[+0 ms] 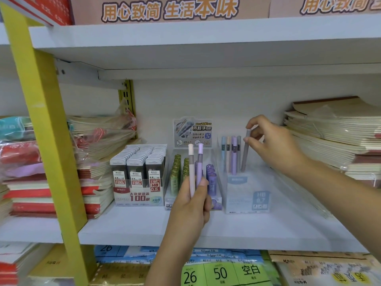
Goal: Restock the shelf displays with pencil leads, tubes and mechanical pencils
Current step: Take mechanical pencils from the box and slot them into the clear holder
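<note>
Right hand (pixel 274 145): pinches the top end of a grey pencil (pixel 245 155) between thumb and fingertips.
Grey pencil axis: near upright, top leaning slightly right; its lower tip is down in the clear display box (pixel 247 195), just beside the standing pencils (pixel 231 153).
Left hand (pixel 191 205): curled round a white pencil (pixel 191 172) and a purple pencil (pixel 199 164), both upright.
Deciding relation: the display box lies right of and behind the left hand; the right hand is above it and nearer.
Judged next move: a vertical push down, then a hand-over from left to right.
</note>
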### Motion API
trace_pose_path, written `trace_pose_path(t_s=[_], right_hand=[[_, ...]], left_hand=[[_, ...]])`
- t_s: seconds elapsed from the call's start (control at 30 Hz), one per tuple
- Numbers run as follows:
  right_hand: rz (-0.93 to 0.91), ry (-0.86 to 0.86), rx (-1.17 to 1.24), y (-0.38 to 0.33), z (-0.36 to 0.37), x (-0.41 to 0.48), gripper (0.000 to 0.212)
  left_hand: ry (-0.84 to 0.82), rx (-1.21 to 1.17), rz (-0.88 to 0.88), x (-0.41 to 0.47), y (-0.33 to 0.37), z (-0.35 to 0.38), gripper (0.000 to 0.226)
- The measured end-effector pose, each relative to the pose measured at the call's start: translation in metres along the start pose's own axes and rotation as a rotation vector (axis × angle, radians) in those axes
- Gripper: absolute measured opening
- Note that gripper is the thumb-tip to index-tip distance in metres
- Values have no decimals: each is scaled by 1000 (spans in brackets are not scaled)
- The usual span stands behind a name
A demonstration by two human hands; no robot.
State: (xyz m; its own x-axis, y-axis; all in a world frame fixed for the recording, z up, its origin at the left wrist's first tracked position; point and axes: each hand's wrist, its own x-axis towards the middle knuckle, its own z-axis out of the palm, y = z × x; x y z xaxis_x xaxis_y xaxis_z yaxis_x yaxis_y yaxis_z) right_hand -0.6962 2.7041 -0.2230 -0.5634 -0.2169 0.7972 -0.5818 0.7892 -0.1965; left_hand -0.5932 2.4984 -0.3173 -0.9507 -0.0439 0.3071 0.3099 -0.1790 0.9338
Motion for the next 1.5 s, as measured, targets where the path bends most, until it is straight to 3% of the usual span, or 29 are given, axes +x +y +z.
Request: trace_pose_path(t_s=[0.4, 0.53, 0.77, 1.0, 1.13, 1.2, 1.27, 1.37, 1.43, 1.5], right_hand=[[51, -47, -182, 11, 8, 10, 20], [145, -87, -124, 13, 11, 11, 20], [140, -74, 19, 12, 15, 12, 9], [215, -70, 27, 18, 20, 11, 19], [193, -130, -131, 9, 14, 11, 25], [139, -28, -144, -4, 6, 7, 32], [59, 81, 20, -30, -2, -4, 27], [121, -190, 485, -70, -7, -22, 18], [185, -375, 648, -83, -5, -28, 24], [215, -396, 730, -87, -1, -29, 27]], left_hand=[[-17, -4, 12, 1, -1, -1, 23], [-18, 8, 13, -1, -1, -1, 22], [-23, 17, 11, -1, 0, -1, 24], [-32, 1, 6, -2, 0, -2, 24], [-36, -13, 5, -2, 1, -2, 24], [-39, -21, 1, -3, 1, -2, 23], [-47, -20, -1, -2, 2, -2, 23], [-57, -10, -1, -3, 2, -3, 22], [-70, -1, 0, -4, 2, -3, 21], [-89, 12, 3, -4, 2, -3, 20]])
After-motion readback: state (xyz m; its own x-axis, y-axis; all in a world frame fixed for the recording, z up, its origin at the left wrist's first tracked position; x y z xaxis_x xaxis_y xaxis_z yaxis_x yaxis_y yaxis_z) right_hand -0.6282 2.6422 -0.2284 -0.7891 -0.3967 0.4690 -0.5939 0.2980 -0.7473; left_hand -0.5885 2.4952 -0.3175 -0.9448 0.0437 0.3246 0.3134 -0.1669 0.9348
